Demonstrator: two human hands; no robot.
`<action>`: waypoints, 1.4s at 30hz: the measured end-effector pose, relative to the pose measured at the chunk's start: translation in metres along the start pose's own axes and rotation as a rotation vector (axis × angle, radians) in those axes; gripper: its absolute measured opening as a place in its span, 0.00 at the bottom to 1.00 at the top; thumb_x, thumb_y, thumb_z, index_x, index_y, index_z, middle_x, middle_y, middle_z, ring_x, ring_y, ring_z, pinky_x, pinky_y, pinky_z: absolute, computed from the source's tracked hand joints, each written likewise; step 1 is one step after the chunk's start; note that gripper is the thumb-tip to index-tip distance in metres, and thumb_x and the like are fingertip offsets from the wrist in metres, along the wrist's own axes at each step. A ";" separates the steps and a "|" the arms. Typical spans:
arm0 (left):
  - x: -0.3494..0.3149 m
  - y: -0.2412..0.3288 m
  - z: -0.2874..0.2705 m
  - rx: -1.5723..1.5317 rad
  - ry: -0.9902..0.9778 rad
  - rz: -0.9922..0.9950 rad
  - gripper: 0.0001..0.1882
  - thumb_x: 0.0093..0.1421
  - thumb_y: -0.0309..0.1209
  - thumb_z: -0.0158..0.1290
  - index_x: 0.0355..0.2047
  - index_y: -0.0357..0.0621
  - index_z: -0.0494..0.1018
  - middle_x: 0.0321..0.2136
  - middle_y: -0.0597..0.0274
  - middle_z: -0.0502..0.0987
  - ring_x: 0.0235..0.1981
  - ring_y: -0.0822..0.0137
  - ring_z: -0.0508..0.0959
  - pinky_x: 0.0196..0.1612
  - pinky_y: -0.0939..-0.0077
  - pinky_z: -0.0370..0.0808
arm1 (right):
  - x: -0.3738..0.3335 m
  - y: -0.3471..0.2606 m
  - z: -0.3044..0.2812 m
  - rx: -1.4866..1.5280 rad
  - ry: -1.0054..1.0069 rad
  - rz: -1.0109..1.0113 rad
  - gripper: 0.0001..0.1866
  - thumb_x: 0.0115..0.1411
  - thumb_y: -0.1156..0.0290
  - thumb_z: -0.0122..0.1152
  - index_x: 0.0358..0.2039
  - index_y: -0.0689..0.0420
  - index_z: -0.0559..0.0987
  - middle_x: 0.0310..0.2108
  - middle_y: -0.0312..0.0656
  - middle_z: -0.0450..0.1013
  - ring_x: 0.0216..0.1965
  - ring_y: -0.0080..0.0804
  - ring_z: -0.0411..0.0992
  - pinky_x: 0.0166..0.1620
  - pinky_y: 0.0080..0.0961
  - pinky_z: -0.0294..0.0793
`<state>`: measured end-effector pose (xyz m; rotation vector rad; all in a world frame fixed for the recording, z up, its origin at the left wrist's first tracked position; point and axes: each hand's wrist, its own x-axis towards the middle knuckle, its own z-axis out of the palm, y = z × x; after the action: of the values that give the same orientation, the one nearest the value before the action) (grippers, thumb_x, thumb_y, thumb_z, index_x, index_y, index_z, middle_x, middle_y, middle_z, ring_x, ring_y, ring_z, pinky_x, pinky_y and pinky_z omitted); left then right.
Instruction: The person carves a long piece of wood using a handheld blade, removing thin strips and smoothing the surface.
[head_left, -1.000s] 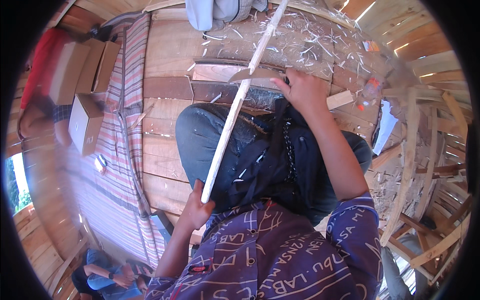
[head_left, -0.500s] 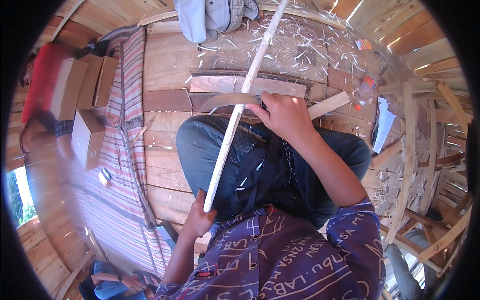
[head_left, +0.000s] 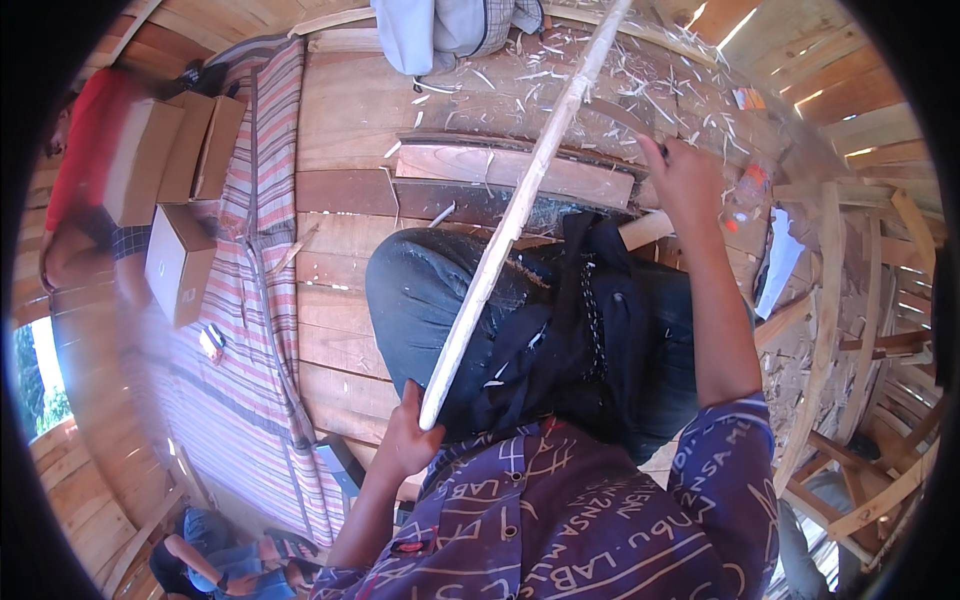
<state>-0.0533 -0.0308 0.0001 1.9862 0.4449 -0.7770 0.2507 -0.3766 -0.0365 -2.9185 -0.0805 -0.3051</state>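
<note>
Pale, bark-stripped wood forms the long pole (head_left: 520, 212), which slants over the dark trousers (head_left: 425, 290) of the seated person, its near end close to the purple shirt (head_left: 560, 520). At that near end the left hand (head_left: 410, 440) is closed around the pole, thumb pressed along its side. To the right of the pole's far half, the right hand (head_left: 690, 180) is wrapped around the grip end of a curved knife (head_left: 617, 113), its blade running leftward to the pole's edge; whether the steel touches the wood I cannot tell. Under the pole's middle stretch, a pinkish plank (head_left: 510, 172) lies crosswise on the board floor (head_left: 345, 240). Curled wood shavings (head_left: 655, 98) litter the floor, thickest to the right of the pole's far end, while a grey bag (head_left: 455, 30) sits to the left of that end. Farther right of the pole are a clear bottle (head_left: 752, 187) and a white sheet (head_left: 782, 255). Well to its left, a striped cloth (head_left: 272, 190) is spread, with cardboard boxes (head_left: 143, 165) beside a person in red (head_left: 90, 140).
</note>
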 end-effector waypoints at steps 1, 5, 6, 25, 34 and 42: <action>0.005 -0.003 0.000 -0.038 0.006 0.015 0.22 0.45 0.25 0.49 0.41 0.32 0.58 0.25 0.32 0.69 0.31 0.30 0.72 0.34 0.54 0.70 | -0.005 0.005 -0.003 0.019 0.056 0.000 0.29 0.63 0.43 0.51 0.26 0.59 0.79 0.18 0.51 0.73 0.22 0.53 0.74 0.27 0.44 0.73; 0.006 0.001 0.002 0.005 0.019 -0.005 0.23 0.45 0.24 0.49 0.42 0.28 0.57 0.22 0.31 0.69 0.30 0.28 0.72 0.32 0.53 0.70 | -0.044 -0.020 -0.021 0.237 -0.111 0.007 0.30 0.62 0.42 0.52 0.23 0.58 0.78 0.14 0.49 0.71 0.20 0.52 0.74 0.26 0.44 0.72; 0.006 0.001 0.005 0.006 0.034 0.004 0.23 0.45 0.24 0.49 0.42 0.27 0.57 0.22 0.30 0.69 0.30 0.28 0.72 0.31 0.52 0.70 | -0.052 -0.036 -0.027 0.281 -0.141 -0.047 0.27 0.62 0.45 0.54 0.23 0.59 0.77 0.14 0.50 0.70 0.20 0.53 0.73 0.25 0.43 0.71; 0.001 0.015 0.012 0.079 0.095 0.033 0.20 0.47 0.24 0.48 0.39 0.33 0.54 0.23 0.28 0.71 0.30 0.25 0.71 0.33 0.42 0.67 | -0.033 -0.047 0.017 0.089 -0.055 -0.165 0.26 0.62 0.44 0.54 0.25 0.57 0.77 0.17 0.47 0.73 0.22 0.46 0.76 0.23 0.38 0.72; 0.001 0.005 0.017 0.116 0.131 0.036 0.22 0.47 0.24 0.49 0.41 0.32 0.54 0.25 0.26 0.71 0.33 0.25 0.72 0.35 0.42 0.68 | -0.062 -0.079 0.005 0.812 -0.351 0.121 0.29 0.65 0.50 0.53 0.19 0.64 0.75 0.15 0.53 0.70 0.19 0.51 0.69 0.24 0.38 0.66; -0.001 0.008 0.016 0.114 0.126 0.052 0.21 0.47 0.25 0.49 0.40 0.33 0.54 0.25 0.27 0.72 0.32 0.26 0.72 0.34 0.42 0.69 | -0.044 -0.086 -0.011 0.169 -0.026 -0.421 0.26 0.60 0.43 0.56 0.21 0.56 0.75 0.16 0.45 0.72 0.19 0.45 0.74 0.23 0.39 0.72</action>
<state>-0.0546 -0.0485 -0.0002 2.1530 0.4291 -0.6597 0.1995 -0.2961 -0.0181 -2.7140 -0.6936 -0.3061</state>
